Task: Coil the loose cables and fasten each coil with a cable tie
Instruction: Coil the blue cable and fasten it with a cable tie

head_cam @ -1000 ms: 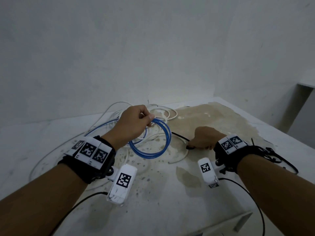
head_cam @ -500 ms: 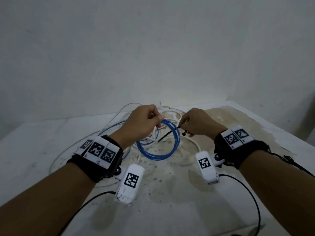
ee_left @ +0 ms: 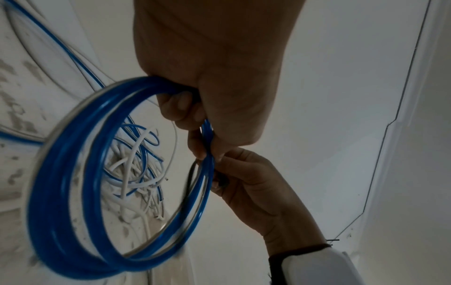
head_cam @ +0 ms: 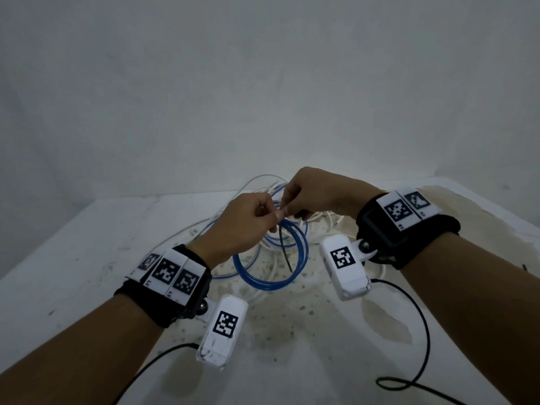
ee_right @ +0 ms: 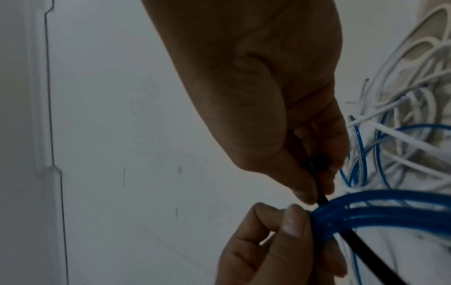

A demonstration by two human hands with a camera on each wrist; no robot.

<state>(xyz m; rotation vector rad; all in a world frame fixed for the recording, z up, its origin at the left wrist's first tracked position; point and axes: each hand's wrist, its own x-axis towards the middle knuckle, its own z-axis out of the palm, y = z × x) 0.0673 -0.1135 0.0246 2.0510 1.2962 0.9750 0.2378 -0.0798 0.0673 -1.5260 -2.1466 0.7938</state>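
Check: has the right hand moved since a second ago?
Yes. The right hand left the stained tabletop, rising leftward to the blue cable coil.

My forearms bare, no sleeves. Black strap [head_cam: 172, 299] round my left wrist, black strap [head_cam: 409, 238] round my right. White plates with black square codes on top of each. White camera box [head_cam: 222, 331] under left, another [head_cam: 344, 267] under right, each trailing thin black cable.

Your head camera looks forward and down on both forearms over the white table [head_cam: 87, 244], wall beyond. Each wrist camera sits close under its own hand, facing along the fingers (very near, wide-angled). All three share the blue coil [head_cam: 271, 276] [ee_left: 73, 192] [ee_right: 390, 212].
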